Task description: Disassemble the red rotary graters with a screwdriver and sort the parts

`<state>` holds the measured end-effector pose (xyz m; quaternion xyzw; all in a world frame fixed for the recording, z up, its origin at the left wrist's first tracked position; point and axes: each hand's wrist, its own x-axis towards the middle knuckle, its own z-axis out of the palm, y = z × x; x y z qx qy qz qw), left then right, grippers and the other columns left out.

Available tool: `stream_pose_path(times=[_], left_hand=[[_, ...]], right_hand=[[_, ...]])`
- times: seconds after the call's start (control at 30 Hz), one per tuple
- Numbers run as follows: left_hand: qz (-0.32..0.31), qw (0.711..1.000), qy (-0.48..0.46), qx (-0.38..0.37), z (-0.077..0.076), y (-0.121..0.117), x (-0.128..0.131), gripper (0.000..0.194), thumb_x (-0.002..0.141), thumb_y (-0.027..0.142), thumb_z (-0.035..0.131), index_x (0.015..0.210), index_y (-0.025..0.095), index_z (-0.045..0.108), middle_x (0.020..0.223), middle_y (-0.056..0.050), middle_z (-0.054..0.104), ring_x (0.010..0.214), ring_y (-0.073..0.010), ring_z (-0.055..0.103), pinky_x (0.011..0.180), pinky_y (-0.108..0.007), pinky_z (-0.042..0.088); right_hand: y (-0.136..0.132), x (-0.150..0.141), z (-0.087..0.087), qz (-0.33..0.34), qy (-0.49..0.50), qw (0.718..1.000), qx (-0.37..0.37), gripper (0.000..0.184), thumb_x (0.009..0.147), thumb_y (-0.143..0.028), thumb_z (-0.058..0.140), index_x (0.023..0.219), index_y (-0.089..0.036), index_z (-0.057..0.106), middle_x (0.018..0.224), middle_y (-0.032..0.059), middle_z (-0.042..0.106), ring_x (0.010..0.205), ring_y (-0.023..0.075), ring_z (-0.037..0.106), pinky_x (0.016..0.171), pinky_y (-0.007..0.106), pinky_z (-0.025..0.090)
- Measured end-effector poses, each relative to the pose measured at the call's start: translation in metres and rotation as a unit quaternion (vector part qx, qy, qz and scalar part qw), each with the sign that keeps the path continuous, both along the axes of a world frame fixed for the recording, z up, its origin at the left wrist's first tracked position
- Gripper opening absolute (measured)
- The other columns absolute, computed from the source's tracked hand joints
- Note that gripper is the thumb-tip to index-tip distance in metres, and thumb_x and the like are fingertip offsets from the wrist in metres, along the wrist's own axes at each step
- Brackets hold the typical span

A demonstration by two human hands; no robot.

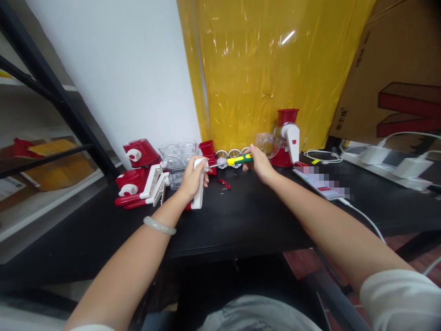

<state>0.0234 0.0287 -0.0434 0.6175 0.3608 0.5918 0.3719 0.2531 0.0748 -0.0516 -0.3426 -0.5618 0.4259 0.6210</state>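
Observation:
My left hand is closed around a white crank handle with a red grip at its lower end, held above the black table. In my right hand is a screwdriver with a yellow and green handle. Its metal shaft points left and reaches the white handle at my left fingers; the exact contact is hidden. Small red parts and tiny screws lie on the table between the hands. More white crank handles with red grips are piled left of my left hand.
Red housings and clear plastic cups stand at the back left. Metal drums sit behind the hands. An assembled red rotary grater stands at right, near a phone, a cable and a power strip.

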Motion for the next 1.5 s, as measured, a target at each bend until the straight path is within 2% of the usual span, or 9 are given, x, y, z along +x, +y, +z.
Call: stream_pose_path(times=[0.1, 0.2, 0.3, 0.4, 0.57, 0.73, 1.1, 1.33, 1.5], left_hand=[[0.001, 1.000, 0.002, 0.003, 0.000, 0.000, 0.000, 0.042, 0.080, 0.052, 0.066, 0.101, 0.021, 0.048, 0.067, 0.005, 0.055, 0.044, -0.0115, 0.053, 0.034, -0.021, 0.042], [0.001, 1.000, 0.004, 0.003, 0.001, -0.001, 0.000, 0.041, 0.080, 0.051, 0.065, 0.101, 0.021, 0.048, 0.067, 0.005, 0.055, 0.045, -0.0114, 0.053, 0.034, -0.021, 0.042], [0.002, 1.000, 0.004, 0.002, 0.001, -0.001, 0.000, 0.040, 0.081, 0.050, 0.064, 0.101, 0.021, 0.048, 0.068, 0.005, 0.056, 0.045, -0.0112, 0.053, 0.034, -0.021, 0.042], [0.001, 1.000, 0.006, 0.003, 0.001, -0.001, 0.000, 0.039, 0.081, 0.050, 0.064, 0.102, 0.021, 0.048, 0.069, 0.005, 0.057, 0.045, -0.0114, 0.053, 0.034, -0.021, 0.042], [0.003, 1.000, 0.006, 0.003, 0.001, 0.000, 0.000, 0.039, 0.080, 0.050, 0.064, 0.101, 0.021, 0.048, 0.068, 0.005, 0.056, 0.045, -0.0115, 0.053, 0.034, -0.021, 0.042], [0.007, 1.000, 0.012, 0.004, 0.001, -0.001, 0.000, 0.037, 0.081, 0.049, 0.063, 0.101, 0.021, 0.048, 0.067, 0.005, 0.055, 0.044, -0.0119, 0.053, 0.034, -0.021, 0.042], [0.023, 0.998, 0.052, 0.021, 0.001, -0.002, 0.000, 0.036, 0.086, 0.050, 0.063, 0.104, 0.022, 0.049, 0.068, 0.005, 0.056, 0.045, -0.0122, 0.053, 0.036, -0.021, 0.042], [0.014, 0.999, 0.048, 0.019, 0.001, -0.004, 0.000, 0.037, 0.085, 0.051, 0.064, 0.103, 0.021, 0.049, 0.072, 0.003, 0.056, 0.045, -0.0122, 0.053, 0.035, -0.021, 0.042], [0.009, 0.999, 0.041, 0.018, 0.002, -0.004, 0.001, 0.036, 0.086, 0.049, 0.064, 0.104, 0.021, 0.049, 0.072, 0.003, 0.057, 0.045, -0.0123, 0.054, 0.037, -0.022, 0.043]], right_hand=[[0.000, -0.001, -0.001, -0.021, -0.041, 0.999, 0.022, 0.042, 0.081, -0.064, 0.060, 0.080, -0.024, 0.049, 0.046, -0.0086, 0.040, 0.040, 0.0102, 0.042, 0.052, 0.029, 0.046], [-0.004, -0.003, 0.003, -0.017, 0.003, 1.000, -0.013, 0.031, 0.078, -0.048, 0.067, 0.080, -0.023, 0.049, 0.055, -0.0084, 0.046, 0.043, 0.0076, 0.041, 0.054, 0.028, 0.047], [-0.010, -0.004, 0.007, 0.019, 0.073, 0.996, -0.055, 0.020, 0.071, -0.029, 0.064, 0.085, -0.022, 0.050, 0.072, -0.0057, 0.055, 0.052, 0.0076, 0.048, 0.056, 0.027, 0.047], [-0.013, -0.002, 0.007, 0.077, 0.110, 0.989, -0.054, 0.025, 0.065, -0.022, 0.060, 0.088, -0.023, 0.050, 0.075, -0.0054, 0.055, 0.058, 0.0095, 0.051, 0.059, 0.027, 0.047], [-0.009, 0.001, 0.004, 0.072, 0.091, 0.993, -0.027, 0.029, 0.069, -0.041, 0.068, 0.082, -0.023, 0.050, 0.075, -0.0038, 0.057, 0.059, 0.0117, 0.054, 0.056, 0.028, 0.047], [0.001, 0.000, -0.002, 0.013, -0.005, 1.000, 0.020, 0.047, 0.075, -0.067, 0.065, 0.074, -0.023, 0.049, 0.049, -0.0074, 0.046, 0.043, 0.0110, 0.046, 0.054, 0.030, 0.045], [0.002, -0.004, -0.005, 0.006, 0.008, 0.999, 0.042, 0.034, 0.084, -0.052, 0.062, 0.074, -0.023, 0.048, 0.046, -0.0079, 0.044, 0.044, 0.0098, 0.046, 0.055, 0.027, 0.042], [0.003, -0.003, -0.002, -0.054, 0.011, 0.998, 0.038, 0.031, 0.086, -0.050, 0.057, 0.075, -0.024, 0.047, 0.050, -0.0065, 0.046, 0.047, 0.0109, 0.047, 0.052, 0.025, 0.038], [0.005, 0.009, 0.002, -0.119, -0.058, 0.991, 0.031, 0.019, 0.087, -0.036, 0.058, 0.074, -0.023, 0.051, 0.049, -0.0062, 0.050, 0.045, 0.0119, 0.049, 0.052, 0.026, 0.038]])
